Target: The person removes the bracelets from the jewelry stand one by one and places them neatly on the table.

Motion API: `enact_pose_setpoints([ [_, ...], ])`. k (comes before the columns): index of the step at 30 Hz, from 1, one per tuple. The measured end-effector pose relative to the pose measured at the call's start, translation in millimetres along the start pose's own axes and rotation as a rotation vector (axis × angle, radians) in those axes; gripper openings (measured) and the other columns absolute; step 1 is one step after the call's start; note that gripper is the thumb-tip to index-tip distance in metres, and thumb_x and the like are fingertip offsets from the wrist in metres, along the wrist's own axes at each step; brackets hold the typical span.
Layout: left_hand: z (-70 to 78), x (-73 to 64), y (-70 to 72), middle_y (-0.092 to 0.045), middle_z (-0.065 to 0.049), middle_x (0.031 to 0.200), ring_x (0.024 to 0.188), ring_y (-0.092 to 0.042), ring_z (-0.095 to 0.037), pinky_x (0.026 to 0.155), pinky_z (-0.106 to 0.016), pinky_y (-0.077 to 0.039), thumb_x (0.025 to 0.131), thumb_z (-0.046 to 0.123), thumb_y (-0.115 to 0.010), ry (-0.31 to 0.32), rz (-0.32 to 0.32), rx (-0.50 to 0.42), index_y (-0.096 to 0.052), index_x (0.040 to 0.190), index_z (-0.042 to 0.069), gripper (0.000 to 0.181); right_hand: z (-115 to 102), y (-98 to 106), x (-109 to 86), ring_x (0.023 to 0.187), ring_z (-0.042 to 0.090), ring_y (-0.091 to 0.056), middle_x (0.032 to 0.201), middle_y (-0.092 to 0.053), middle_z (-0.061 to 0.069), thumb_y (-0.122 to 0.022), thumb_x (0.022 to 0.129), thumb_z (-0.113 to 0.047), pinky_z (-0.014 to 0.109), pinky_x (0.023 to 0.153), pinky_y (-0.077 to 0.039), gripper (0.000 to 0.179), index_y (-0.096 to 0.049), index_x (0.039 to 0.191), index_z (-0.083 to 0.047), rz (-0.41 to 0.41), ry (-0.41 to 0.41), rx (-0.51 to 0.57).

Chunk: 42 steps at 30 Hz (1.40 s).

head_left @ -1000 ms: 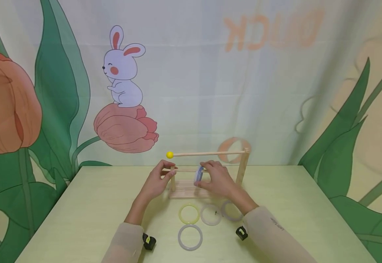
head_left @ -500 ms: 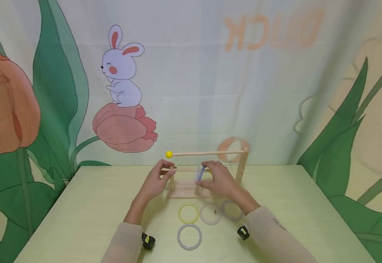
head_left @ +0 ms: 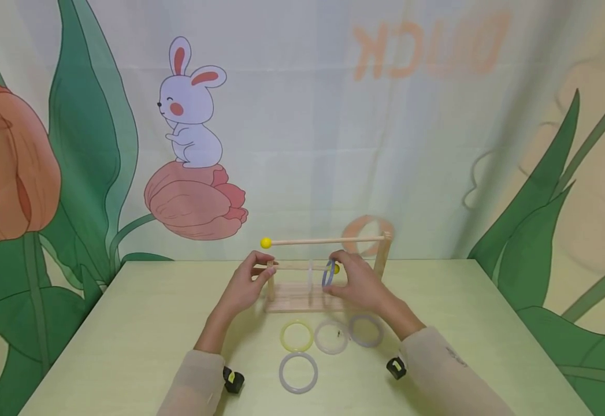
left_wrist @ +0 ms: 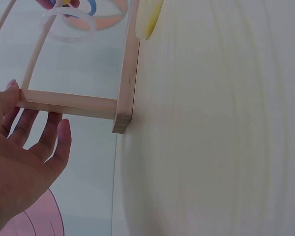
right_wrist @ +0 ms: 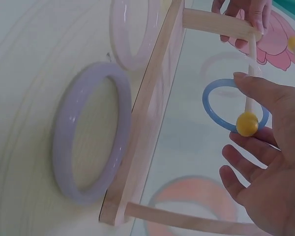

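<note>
My left hand (head_left: 245, 283) pinches the top of the left post of a wooden rod stand (head_left: 302, 309), thumb on one side and fingertips on the other. The stand's lower rod (head_left: 294, 267) runs right from that post to a yellow ball (right_wrist: 247, 124) at its free end. Between thumb and fingers, my right hand (head_left: 362, 283) holds a blue ring (right_wrist: 206, 103). This ring encircles the rod just beside the ball. Further left, a translucent white ring (left_wrist: 83, 37) hangs on the same rod.
An upper rod (head_left: 328, 240) tipped with a yellow ball (head_left: 266, 242) extends from the tall right post. In front of the stand lie a yellow ring (head_left: 282, 336), a pale clear ring (head_left: 316, 337), a purple ring (right_wrist: 64, 132) and a grey ring (head_left: 281, 372).
My right hand has drawn the blue ring rightward along the lower rod towards the ball, away from the white ring, which stays hanging. The left hand keeps its place on the post.
</note>
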<state>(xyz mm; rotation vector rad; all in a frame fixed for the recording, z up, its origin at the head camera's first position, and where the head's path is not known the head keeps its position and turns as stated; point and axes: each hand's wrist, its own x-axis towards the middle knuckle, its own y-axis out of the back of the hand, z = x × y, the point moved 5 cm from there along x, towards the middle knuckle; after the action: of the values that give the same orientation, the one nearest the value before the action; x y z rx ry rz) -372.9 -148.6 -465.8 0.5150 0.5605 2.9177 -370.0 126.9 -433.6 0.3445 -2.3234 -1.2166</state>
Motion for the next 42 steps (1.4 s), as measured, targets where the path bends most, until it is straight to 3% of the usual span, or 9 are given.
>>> enact_pose_setpoints([
  [7, 1.2, -0.4, 1.2, -0.069, -0.012, 0.13, 0.119, -0.068, -0.039, 0.103, -0.058, -0.053, 0.108, 0.02, -0.065, -0.003, -0.001, -0.002, -0.06, 0.131, 0.007, 0.027, 6.7, 8.4, -6.8, 0.135, 0.04, -0.054, 0.14, -0.063, 0.014, -0.091, 0.086, -0.025, 0.058, 0.112, -0.045, 0.067, -0.058, 0.139, -0.002, 0.013, 0.017, 0.021],
  [17, 1.8, -2.1, 3.4, -0.067, -0.018, 0.132, 0.119, -0.066, -0.045, 0.102, -0.06, -0.053, 0.107, 0.016, -0.065, -0.013, 0.024, -0.01, -0.057, 0.134, 0.002, 0.031, 6.0, 7.6, -15.7, 0.124, 0.037, -0.062, 0.133, -0.065, 0.011, -0.088, 0.089, -0.028, 0.053, 0.103, -0.053, 0.065, -0.058, 0.14, -0.002, -0.029, 0.05, 0.013],
  [26, 4.2, -0.4, 5.7, -0.068, -0.012, 0.131, 0.121, -0.066, -0.042, 0.103, -0.056, -0.054, 0.108, 0.018, -0.065, 0.002, -0.002, 0.006, -0.059, 0.132, 0.008, 0.027, 4.4, 12.7, -27.3, 0.121, 0.035, -0.064, 0.13, -0.067, 0.012, -0.09, 0.086, -0.026, 0.052, 0.102, -0.054, 0.064, -0.06, 0.136, 0.0, -0.066, 0.047, 0.015],
  [33, 4.4, 1.3, 4.6, -0.068, -0.011, 0.129, 0.119, -0.067, -0.039, 0.102, -0.054, -0.054, 0.108, 0.019, -0.065, -0.008, -0.004, 0.021, -0.059, 0.132, 0.008, 0.027, 0.4, 10.4, -46.8, 0.124, 0.033, -0.062, 0.131, -0.067, 0.007, -0.091, 0.086, -0.027, 0.052, 0.104, -0.052, 0.06, -0.061, 0.134, -0.005, -0.165, 0.039, 0.071],
  [42, 3.0, -1.3, 0.3, -0.068, -0.011, 0.13, 0.119, -0.068, -0.039, 0.101, -0.054, -0.055, 0.108, 0.018, -0.065, 0.002, -0.004, 0.003, -0.059, 0.131, 0.008, 0.027, -13.1, 7.5, -71.9, 0.122, 0.025, -0.062, 0.13, -0.069, 0.002, -0.093, 0.084, -0.032, 0.057, 0.1, -0.054, 0.06, -0.063, 0.131, -0.009, -0.255, 0.135, 0.148],
])
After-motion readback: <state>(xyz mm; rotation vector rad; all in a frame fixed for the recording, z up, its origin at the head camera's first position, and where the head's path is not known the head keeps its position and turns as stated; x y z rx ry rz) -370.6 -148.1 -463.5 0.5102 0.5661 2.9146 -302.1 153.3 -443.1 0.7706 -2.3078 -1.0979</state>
